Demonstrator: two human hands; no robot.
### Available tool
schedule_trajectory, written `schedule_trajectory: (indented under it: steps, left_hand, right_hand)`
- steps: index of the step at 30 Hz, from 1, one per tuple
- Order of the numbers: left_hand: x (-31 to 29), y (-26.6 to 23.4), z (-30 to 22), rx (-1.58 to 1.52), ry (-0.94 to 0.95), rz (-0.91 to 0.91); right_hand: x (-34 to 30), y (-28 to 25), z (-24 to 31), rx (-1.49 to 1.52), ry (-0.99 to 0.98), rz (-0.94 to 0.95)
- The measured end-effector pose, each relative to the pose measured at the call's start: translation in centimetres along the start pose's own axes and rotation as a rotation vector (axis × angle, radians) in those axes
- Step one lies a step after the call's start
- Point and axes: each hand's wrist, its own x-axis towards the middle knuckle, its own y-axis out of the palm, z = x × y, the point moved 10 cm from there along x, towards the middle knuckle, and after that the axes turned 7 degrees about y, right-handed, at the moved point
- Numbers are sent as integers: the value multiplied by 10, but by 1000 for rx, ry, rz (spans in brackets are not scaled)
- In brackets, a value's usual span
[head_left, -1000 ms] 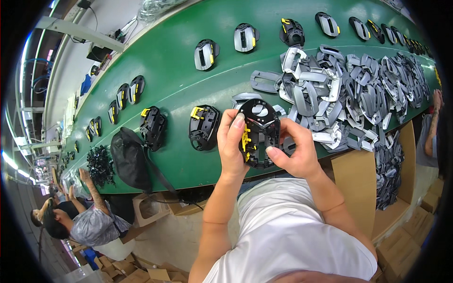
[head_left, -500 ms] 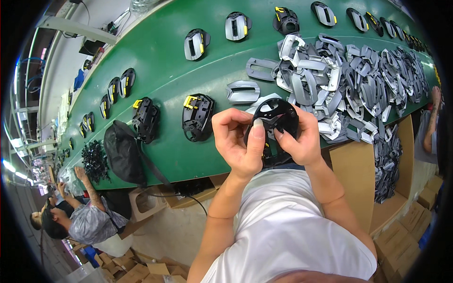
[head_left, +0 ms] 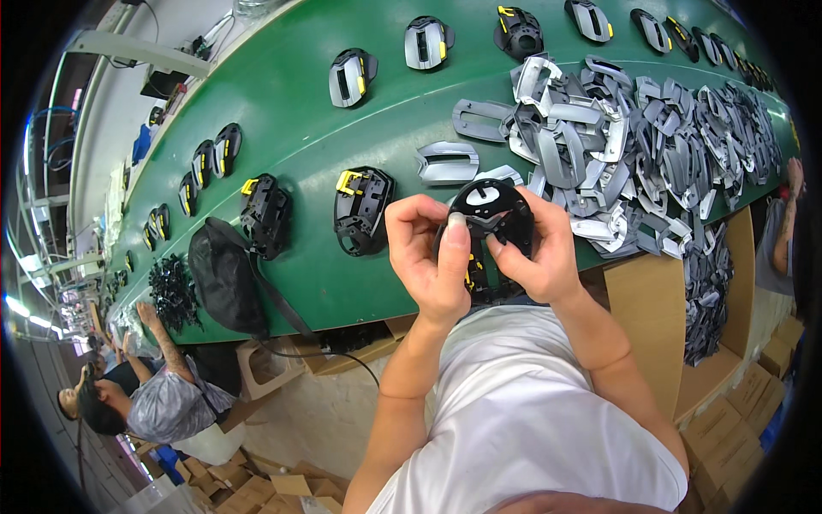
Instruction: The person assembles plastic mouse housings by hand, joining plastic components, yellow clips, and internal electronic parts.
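Between both hands I hold a black plastic housing (head_left: 490,200), rounded at its far end, with cut-outs and a yellow part low on it. My left hand (head_left: 432,253) grips its left side, thumb pressed on the inner edge. On the opposite side my right hand (head_left: 548,253) has its fingers wrapped round the rim and its thumb on the middle. The fingertips behind the housing are hidden. Lying beyond my left hand are a black housing with a yellow clip (head_left: 363,211) and a similar black housing (head_left: 266,218). A silver-grey frame (head_left: 448,163) rests just beyond the held piece.
A big heap of grey plastic frames (head_left: 651,154) covers the green table's (head_left: 282,111) right side. Assembled pieces (head_left: 348,77) line its far part. At left lie a black bag (head_left: 224,278) and small black parts (head_left: 174,291). A cardboard box (head_left: 646,321) stands right; co-workers (head_left: 171,403) sit left.
The held housing has tilted slightly and shifted a little left with both hands; a bright spot now shows through its upper opening. Both hands keep their grip.
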Motion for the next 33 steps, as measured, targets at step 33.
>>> schedule_trajectory:
  steps: [33]
  left_hand:
    - [253,-137,13,1272,425,42]
  right_hand:
    - [-21,-13,-1,-105,41,125]
